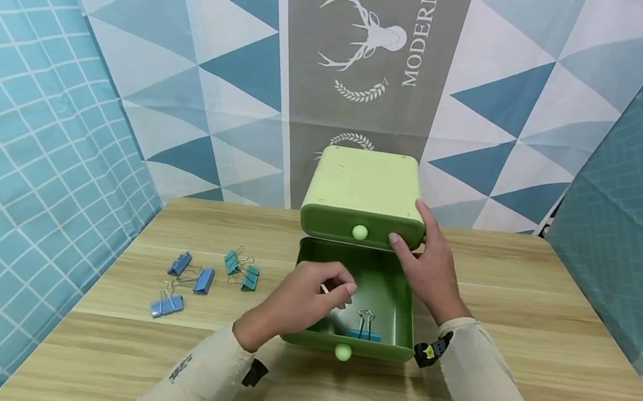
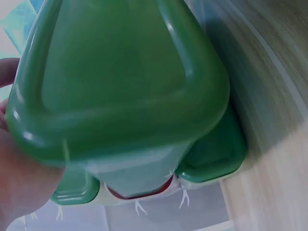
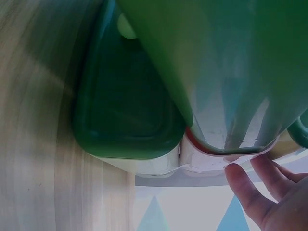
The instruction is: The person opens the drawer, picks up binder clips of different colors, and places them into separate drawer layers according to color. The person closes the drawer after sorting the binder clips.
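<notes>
A small green drawer cabinet (image 1: 365, 183) stands at the back of the table with its middle drawer (image 1: 392, 290) pulled out. Inside that drawer lies a teal binder clip (image 1: 364, 334), its wire handles up. My left hand (image 1: 302, 296) hovers over the drawer's left side, fingers bent and thumb close to the index finger; I cannot tell whether it pinches anything. My right hand (image 1: 431, 268) steadies the cabinet at its right front corner, thumb on the top drawer's front (image 1: 330, 222). The right wrist view shows its fingers (image 3: 245, 190) fairly straight along the cabinet's side.
Two teal binder clips (image 1: 249, 278) lie on the wooden table (image 1: 99, 348) left of the drawer. Further left are several blue binder clips (image 1: 168, 305). Below the open drawer, the bottom drawer (image 3: 127, 106) is closed. A patterned cloth (image 1: 224, 56) hangs behind.
</notes>
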`<control>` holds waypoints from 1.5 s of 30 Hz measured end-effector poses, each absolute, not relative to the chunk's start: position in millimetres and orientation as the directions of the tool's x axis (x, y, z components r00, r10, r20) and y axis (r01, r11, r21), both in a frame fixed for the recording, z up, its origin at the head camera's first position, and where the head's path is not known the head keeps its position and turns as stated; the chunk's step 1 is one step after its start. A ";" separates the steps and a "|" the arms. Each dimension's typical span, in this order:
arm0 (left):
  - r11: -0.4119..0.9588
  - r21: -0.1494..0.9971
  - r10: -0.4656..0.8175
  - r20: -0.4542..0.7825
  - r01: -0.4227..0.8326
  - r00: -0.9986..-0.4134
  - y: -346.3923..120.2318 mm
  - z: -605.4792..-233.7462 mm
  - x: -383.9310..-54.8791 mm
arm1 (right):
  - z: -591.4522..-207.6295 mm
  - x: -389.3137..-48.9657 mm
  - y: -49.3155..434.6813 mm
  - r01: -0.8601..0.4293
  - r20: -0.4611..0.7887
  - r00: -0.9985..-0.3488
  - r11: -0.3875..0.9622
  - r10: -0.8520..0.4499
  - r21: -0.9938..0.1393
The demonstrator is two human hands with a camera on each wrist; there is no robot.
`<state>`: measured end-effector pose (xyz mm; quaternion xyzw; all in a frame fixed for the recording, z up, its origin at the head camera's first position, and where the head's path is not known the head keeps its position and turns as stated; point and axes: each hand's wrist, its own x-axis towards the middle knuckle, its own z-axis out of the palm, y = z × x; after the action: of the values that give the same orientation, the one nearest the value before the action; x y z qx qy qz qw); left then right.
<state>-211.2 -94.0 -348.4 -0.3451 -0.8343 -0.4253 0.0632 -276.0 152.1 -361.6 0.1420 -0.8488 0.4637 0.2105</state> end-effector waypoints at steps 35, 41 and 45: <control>0.316 0.777 0.338 0.444 0.545 -0.829 -132.7 -344.7 -189.2 | -367.0 -276.1 151.0 -0.429 0.480 -0.876 0.518 -0.039 -0.740; 0.335 0.742 0.312 0.493 0.580 -0.812 -141.3 -339.2 -182.9 | -364.7 -276.4 150.1 -0.431 0.481 -0.876 0.519 -0.044 -0.738; 0.350 0.738 0.295 0.498 0.577 -0.815 -146.2 -338.5 -183.6 | -362.8 -276.9 150.4 -0.434 0.487 -0.873 0.523 -0.042 -0.733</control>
<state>-183.6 -146.2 -338.5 -0.2694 -0.8094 -0.5026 0.1406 -276.9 150.4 -362.8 0.1406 -0.8472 0.4675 0.2096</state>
